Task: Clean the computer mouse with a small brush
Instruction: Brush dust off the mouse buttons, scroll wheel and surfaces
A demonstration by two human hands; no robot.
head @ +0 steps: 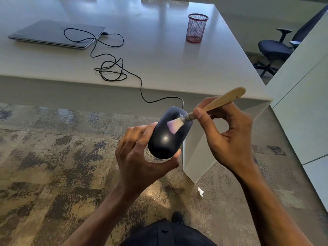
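Bristles (173, 125) blurred on mouse (166, 139).

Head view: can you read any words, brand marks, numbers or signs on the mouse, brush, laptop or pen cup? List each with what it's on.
No text can be read anywhere in this view.
Mouse: plain dark shell, no logo visible.
Brush: bare wooden handle with one small dark mark, too small to read as text.
Laptop: closed grey lid, no mark made out.
Mesh pen cup: no label.
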